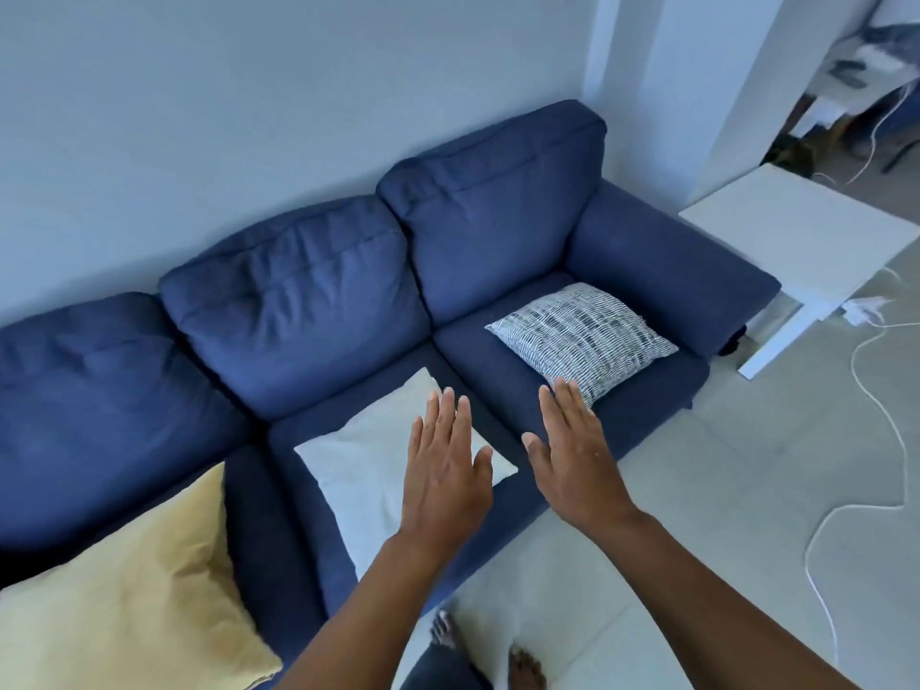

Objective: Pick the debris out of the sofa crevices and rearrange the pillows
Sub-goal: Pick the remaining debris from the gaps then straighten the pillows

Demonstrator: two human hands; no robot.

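A blue three-seat sofa (318,301) fills the view. Three pillows lie flat on its seats: a yellow pillow (129,605) at the left, a white pillow (363,470) in the middle, a black-and-white patterned pillow (582,336) at the right. My left hand (445,465) hovers over the white pillow's right part, palm down, fingers straight. Over the front of the right seat is my right hand (577,455), also flat, fingertips near the patterned pillow's front corner. Neither hand holds anything. No debris shows in the crevices.
A white side table (806,236) stands right of the sofa's arm. A white cable (876,405) trails across the pale floor at right, with a charger by the table leg. My bare feet (525,669) are at the bottom. A cluttered room opens at top right.
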